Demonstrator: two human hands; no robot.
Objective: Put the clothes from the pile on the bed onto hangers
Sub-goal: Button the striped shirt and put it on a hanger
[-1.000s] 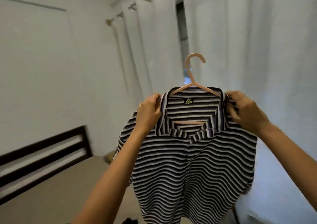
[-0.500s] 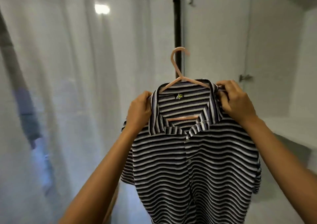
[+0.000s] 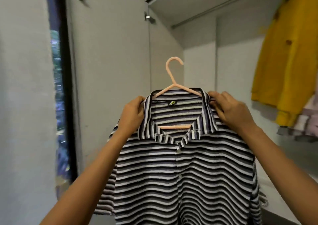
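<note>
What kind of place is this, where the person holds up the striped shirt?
Most likely a wardrobe or closet: a yellow garment hangs inside at the right, and the striped shirt sits on a pink hanger.

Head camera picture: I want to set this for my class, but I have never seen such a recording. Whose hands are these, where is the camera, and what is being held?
There is no machine here. A person wears a wide-angle camera on the head, so you look along their own arms. The left hand and the right hand each grip the collar of a striped shirt, one at each side. The shirt already hangs on a pink hanger, whose hook sticks up free. Behind it stands an open wardrobe, with a yellow garment hanging at the right. The bed and the pile are not in view.
</note>
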